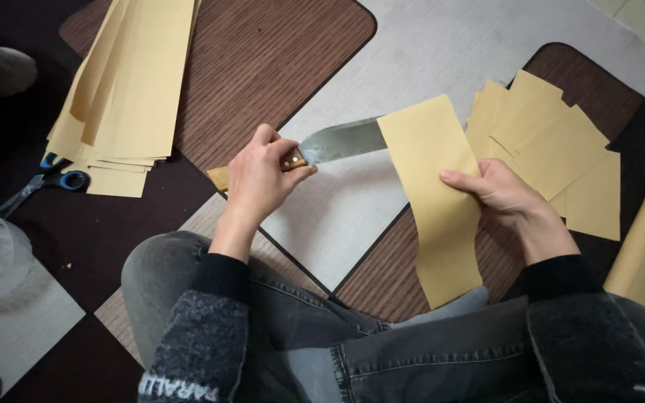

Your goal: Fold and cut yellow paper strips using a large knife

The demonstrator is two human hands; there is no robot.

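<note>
Hands apart — left (259,179) grips knife (337,142), right (498,194) pinches paper strip (434,194).

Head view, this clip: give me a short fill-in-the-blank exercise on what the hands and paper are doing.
1. The left hand grips a large ____ by its wooden handle.
2. The right hand holds a long tan ____ strip.
3. Blue-handled ____ lie beside the stack of long sheets at upper left.
4. The cut pieces lie to the ____ of the held strip.

Missing words: knife; paper; scissors; right
</note>
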